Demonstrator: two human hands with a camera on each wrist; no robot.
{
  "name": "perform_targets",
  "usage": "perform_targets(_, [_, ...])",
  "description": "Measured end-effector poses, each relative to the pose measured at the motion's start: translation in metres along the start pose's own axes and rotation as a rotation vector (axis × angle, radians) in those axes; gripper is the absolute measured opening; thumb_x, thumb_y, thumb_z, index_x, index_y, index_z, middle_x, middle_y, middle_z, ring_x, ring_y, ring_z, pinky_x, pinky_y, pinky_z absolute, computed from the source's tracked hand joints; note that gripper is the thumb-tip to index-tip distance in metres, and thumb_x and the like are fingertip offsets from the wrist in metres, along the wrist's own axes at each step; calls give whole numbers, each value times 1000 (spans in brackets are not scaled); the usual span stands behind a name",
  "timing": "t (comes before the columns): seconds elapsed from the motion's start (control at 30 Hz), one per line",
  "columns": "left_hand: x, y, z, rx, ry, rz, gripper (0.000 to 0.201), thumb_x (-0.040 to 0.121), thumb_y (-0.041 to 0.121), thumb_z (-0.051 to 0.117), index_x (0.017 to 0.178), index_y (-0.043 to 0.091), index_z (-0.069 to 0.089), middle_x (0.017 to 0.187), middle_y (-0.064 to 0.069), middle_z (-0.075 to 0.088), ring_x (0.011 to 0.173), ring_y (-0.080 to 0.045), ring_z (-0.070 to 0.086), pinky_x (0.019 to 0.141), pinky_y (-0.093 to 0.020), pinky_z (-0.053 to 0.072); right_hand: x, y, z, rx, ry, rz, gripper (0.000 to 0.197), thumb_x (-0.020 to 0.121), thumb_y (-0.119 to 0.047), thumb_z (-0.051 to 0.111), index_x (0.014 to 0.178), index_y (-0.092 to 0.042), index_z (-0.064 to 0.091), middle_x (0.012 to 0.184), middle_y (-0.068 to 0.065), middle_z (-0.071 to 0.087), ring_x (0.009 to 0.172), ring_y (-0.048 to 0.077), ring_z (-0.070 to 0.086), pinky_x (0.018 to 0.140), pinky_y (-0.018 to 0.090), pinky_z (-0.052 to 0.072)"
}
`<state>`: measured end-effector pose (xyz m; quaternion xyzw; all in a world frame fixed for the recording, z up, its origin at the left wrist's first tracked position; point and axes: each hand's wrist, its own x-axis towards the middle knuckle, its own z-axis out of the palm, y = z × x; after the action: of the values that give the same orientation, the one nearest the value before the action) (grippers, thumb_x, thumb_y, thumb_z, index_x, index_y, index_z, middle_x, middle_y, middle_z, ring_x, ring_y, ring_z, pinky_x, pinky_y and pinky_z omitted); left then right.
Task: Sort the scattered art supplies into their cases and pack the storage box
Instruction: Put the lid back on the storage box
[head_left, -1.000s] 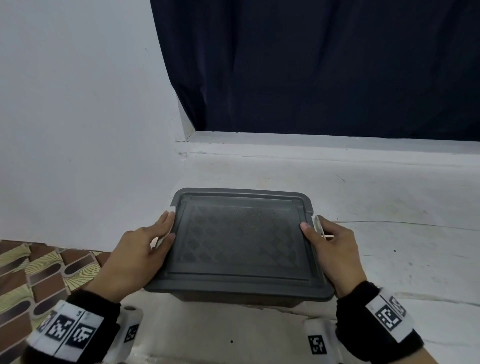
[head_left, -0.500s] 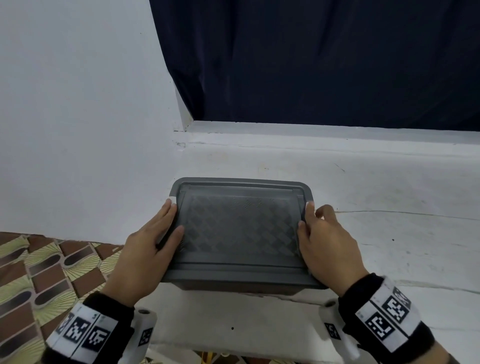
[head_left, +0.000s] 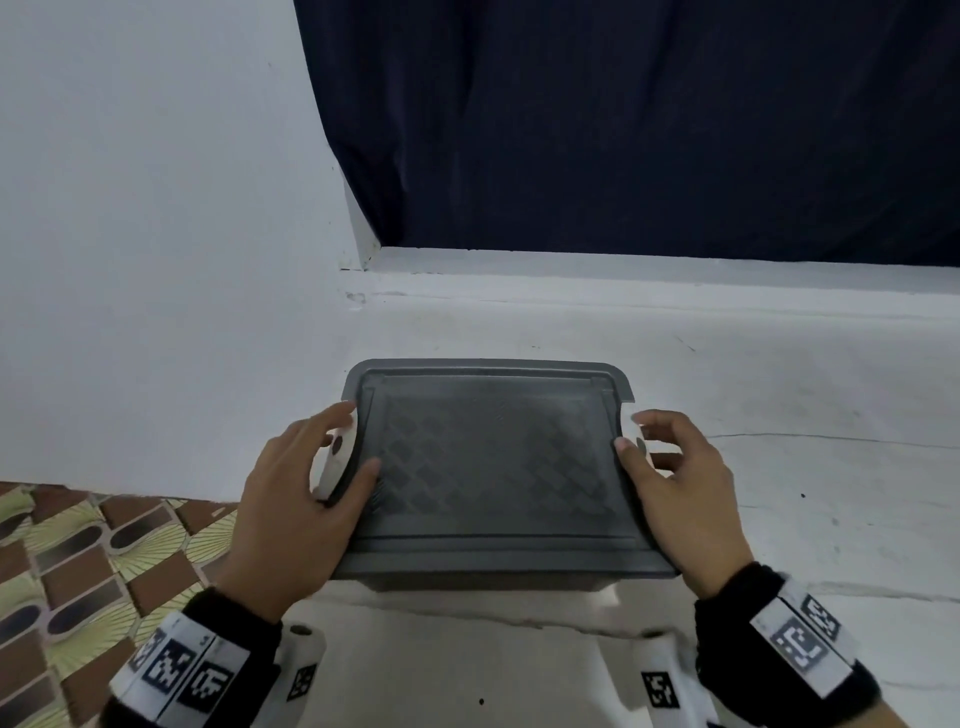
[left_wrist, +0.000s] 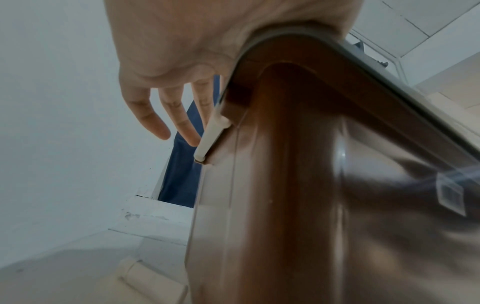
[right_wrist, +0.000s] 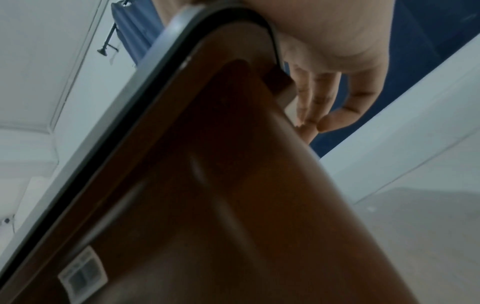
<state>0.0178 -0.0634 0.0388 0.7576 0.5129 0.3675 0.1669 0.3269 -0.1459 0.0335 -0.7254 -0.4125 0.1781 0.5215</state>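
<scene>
The storage box (head_left: 488, 467) sits on the white floor (head_left: 779, 374) by the wall. The left hand (head_left: 306, 499) and right hand (head_left: 670, 488) pinch its white side clips (head_left: 337, 452). A clip could snap on a finger.

Dim, flat cool light, soft shadows, blurred wrist views, wide-angle edge distortion

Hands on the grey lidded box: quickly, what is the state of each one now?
Left hand: thumb and fingers pinch the white side latch of the grey-lidded brown plastic storage box.
Right hand: pinches the opposite white latch.
</scene>
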Motion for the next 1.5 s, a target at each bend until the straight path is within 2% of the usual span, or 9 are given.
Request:
perform_targets(0.1, [24, -7, 8, 8, 2, 22, 46, 88, 43, 63, 131, 27, 57, 121, 8, 63, 108, -18, 59, 92, -42, 50, 22, -3, 10, -76, -4, -30, 19, 92, -25, 65, 111, -27, 60, 103, -9, 63, 84, 10, 60, 67, 13, 40])
perform_targets(0.27, [70, -23, 27, -7, 31, 35, 38, 89, 35, 69, 125, 25, 61, 117, 9, 64, 102, -16, 60, 91, -40, 51, 65, -4, 29, -144, 24, -26, 21, 92, -26, 64, 113, -25, 61, 102, -6, 63, 76, 16, 60, 72, 26, 41])
perform_targets(0.47, [129, -38, 52, -19, 55, 23, 35, 90, 36, 69, 123, 26, 63, 120, 10, 66, 101, -17, 62, 91, -40, 51, 118, -1, 50, -173, 41, -42, 21, 92, -30, 63, 113, -25, 61, 103, -6, 64, 81, 21, 64, 81, 31, 50])
perform_targets(0.57, [157, -44, 65, -16, 67, 37, 35, 90, 36, 69, 122, 23, 64, 120, 9, 67, 99, -18, 62, 91, -38, 50, 149, 0, 59, -186, 45, -37, 20, 91, -31, 64, 111, -26, 62, 102, -5, 65, 85, 23, 65, 82, 31, 50])
perform_targets(0.7, [197, -55, 79, -6, 52, -1, 33, 92, 41, 65, 122, 27, 63, 120, 11, 66, 101, -16, 61, 92, -36, 49, 187, -1, 74, -191, 61, -34, 18, 91, -31, 64, 108, -25, 63, 100, -3, 66, 85, 23, 64, 79, 29, 47])
perform_targets(0.8, [226, -61, 89, -3, 44, -13, 31, 92, 44, 63, 120, 30, 63, 118, 12, 67, 101, -17, 61, 92, -36, 49, 213, -1, 85, -197, 72, -25, 17, 91, -32, 64, 107, -26, 63, 99, -3, 67, 86, 24, 65, 82, 33, 51])
perform_targets(0.9, [249, -65, 99, 16, 53, -5, 28, 93, 42, 62, 118, 29, 64, 116, 10, 68, 100, -18, 62, 88, -31, 46, 237, -2, 93, -217, 74, -31, 19, 91, -32, 63, 109, -25, 63, 98, -4, 65, 89, 25, 64, 85, 34, 51])
perform_targets(1.23, [284, -66, 110, -26, 60, -55, 27, 92, 39, 66, 116, 28, 64, 115, 7, 69, 99, -19, 63, 88, -37, 52, 276, -5, 107, -280, 70, -20, 24, 91, -37, 63, 112, -25, 64, 108, 0, 70, 94, 25, 63, 87, 33, 49])
perform_targets(1.5, [310, -73, 120, -43, 85, -103, 13, 90, 37, 67, 102, 31, 63, 105, 7, 69, 91, -21, 62, 84, -41, 53, 297, -6, 117, -291, 46, -4, 23, 93, -34, 60, 113, -24, 60, 110, 3, 68, 96, 24, 63, 87, 36, 51])
